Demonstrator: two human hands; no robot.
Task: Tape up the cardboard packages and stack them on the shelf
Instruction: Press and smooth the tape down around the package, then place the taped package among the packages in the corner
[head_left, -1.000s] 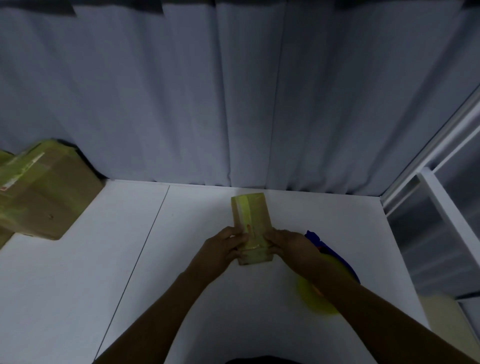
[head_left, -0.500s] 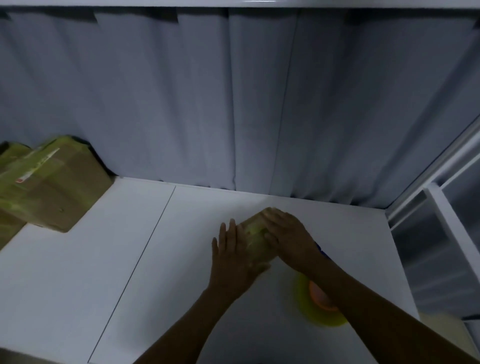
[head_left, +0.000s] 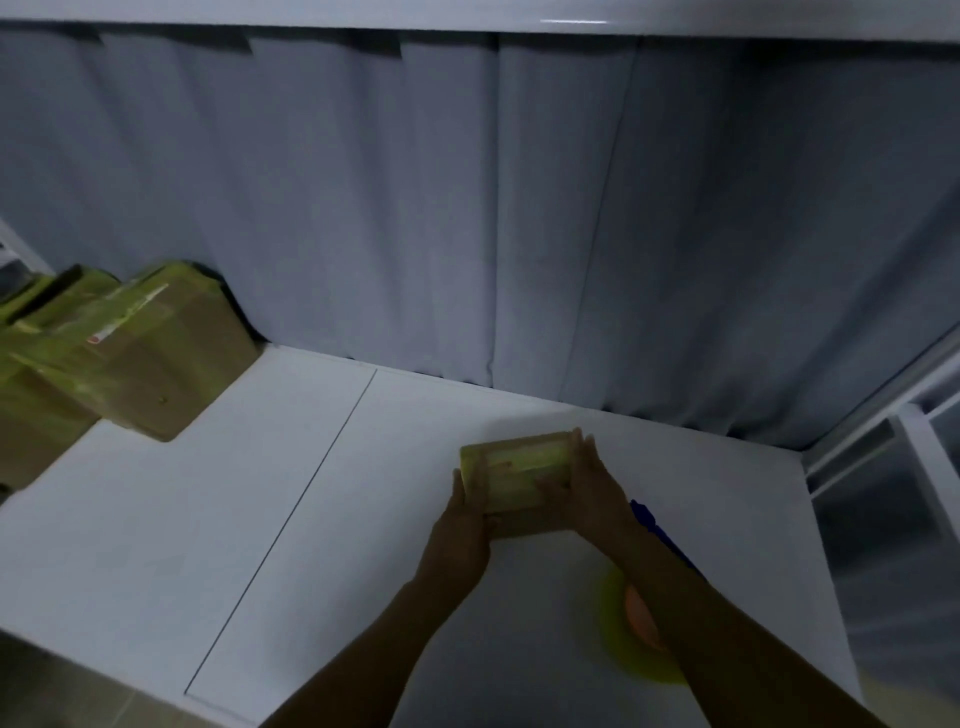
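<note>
- On my feed, the left hand (head_left: 460, 530) clasps the small taped package (head_left: 519, 470) by its left end.
- The right hand (head_left: 592, 499) clasps its right end.
- The package is over the white surface (head_left: 260, 493), well apart from the stacked packages (head_left: 130, 353) on the left.

Sole view, head-worn and wide-angle, looks forward and down from close above the white surface (head_left: 156, 545) towards the grey curtain (head_left: 467, 208) at its far edge, with left hand (head_left: 460, 540) and right hand (head_left: 592, 499) at arm's reach, lower centre.
</note>
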